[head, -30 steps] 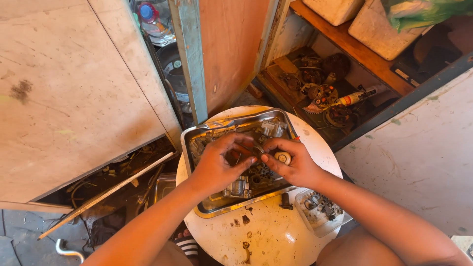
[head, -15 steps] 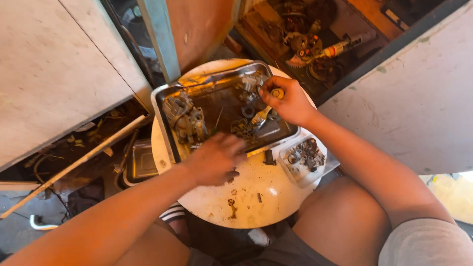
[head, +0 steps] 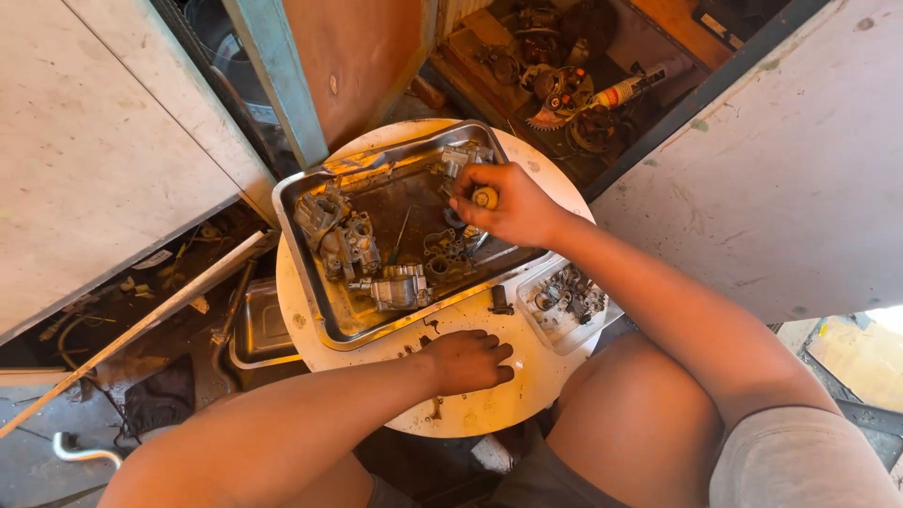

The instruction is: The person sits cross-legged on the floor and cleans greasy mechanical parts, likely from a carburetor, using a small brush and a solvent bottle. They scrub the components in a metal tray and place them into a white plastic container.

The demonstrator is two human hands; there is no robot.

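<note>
Right hand [head: 513, 205] over far right corner of metal tray [head: 320, 282], fingers pinched around small yellow round part [head: 485, 198]. Left hand [head: 467, 362] resting loosely curled, grasping nothing, on round white table [head: 527, 381] near its front edge, just outside tray.

A rectangular steel tray [head: 310, 282] sits on the round white counter [head: 527, 376], grimy metal carburettor parts [head: 343, 240] inside it. Right of it lies a small clear plastic dish [head: 564, 329] of loose bits.
</note>
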